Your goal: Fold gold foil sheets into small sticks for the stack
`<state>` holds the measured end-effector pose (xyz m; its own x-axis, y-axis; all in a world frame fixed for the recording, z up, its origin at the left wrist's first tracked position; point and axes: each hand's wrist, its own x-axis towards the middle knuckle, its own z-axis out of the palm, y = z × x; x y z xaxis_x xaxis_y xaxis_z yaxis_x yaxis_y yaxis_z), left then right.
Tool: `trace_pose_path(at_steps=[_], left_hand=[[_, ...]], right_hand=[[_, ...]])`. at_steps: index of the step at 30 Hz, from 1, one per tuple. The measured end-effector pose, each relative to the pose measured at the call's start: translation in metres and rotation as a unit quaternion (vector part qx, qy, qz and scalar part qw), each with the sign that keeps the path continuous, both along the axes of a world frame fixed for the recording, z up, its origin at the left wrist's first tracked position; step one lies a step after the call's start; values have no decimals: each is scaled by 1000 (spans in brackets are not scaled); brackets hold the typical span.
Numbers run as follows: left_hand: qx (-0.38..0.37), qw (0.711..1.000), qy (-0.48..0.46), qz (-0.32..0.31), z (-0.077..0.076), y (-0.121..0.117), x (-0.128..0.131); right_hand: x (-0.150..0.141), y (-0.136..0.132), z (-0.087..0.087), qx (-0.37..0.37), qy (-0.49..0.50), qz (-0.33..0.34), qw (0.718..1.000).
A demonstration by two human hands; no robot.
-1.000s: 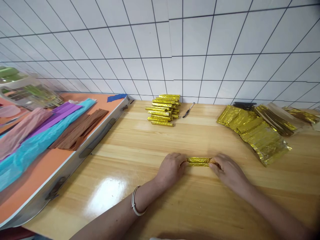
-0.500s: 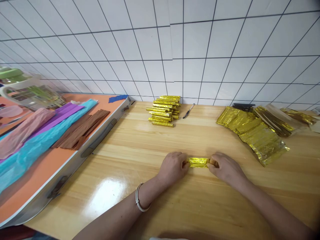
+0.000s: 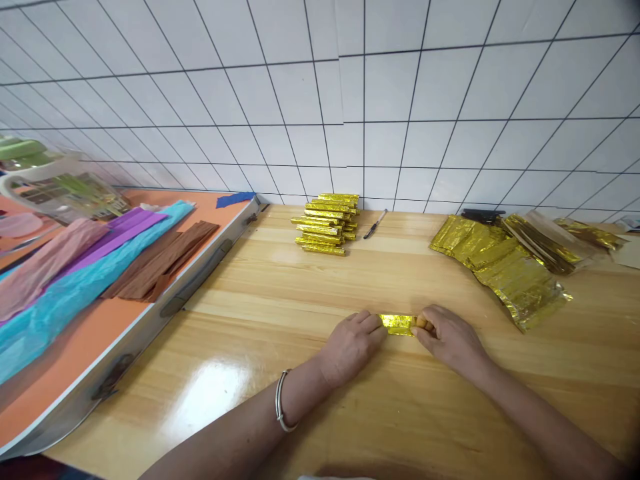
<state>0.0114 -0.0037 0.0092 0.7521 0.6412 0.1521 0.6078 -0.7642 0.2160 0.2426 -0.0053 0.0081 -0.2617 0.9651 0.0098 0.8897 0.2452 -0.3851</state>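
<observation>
A short strip of shiny gold foil paper (image 3: 399,324) lies crosswise on the wooden table, partly folded along its length. My left hand (image 3: 356,343), with a bracelet on the wrist, is closed over the strip's left end. At the right end, my right hand (image 3: 445,333) pinches the strip between thumb and curled fingers. Both fingertips partly hide the foil's ends. Beyond my hands, a pile of narrow gold foil rolls (image 3: 327,223) sits near the wall.
Crinkled gold foil sheets (image 3: 500,267) lie at the right, beside a black object (image 3: 483,215). A pen (image 3: 375,225) rests by the tiled wall. On the left, an orange-topped raised board (image 3: 85,340) carries brown crepe paper (image 3: 165,260), other coloured strips and a clear basket (image 3: 75,193).
My left hand has shifted slightly to the right along the strip, covering more of its left end. My right hand stays at the other end. The view has moved a little.
</observation>
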Motion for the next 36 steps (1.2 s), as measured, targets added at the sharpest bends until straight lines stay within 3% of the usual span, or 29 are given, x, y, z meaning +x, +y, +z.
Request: trace_pose_path(at_steps=[8,12,17,23,28,36], left_hand=[[21,999,24,-5,6,33,6],[36,998,49,7,2,22,8],[56,995,79,37,0,2,14],[34,998,52,17,0,4,20],[11,1000,3,23,-5,3,9],[12,998,31,60,-7,-14,-14]], right_hand=[[-4,17,-2,42,25,14,999],[-1,11,-7,68,22,41,997],[0,-9,-6,106,-58,69,990],[-21,-28,-4,168,-143,97,971],[-39,-35,-18,157,-140,109,972],[-30,-39,-30,158,-154,139,965]])
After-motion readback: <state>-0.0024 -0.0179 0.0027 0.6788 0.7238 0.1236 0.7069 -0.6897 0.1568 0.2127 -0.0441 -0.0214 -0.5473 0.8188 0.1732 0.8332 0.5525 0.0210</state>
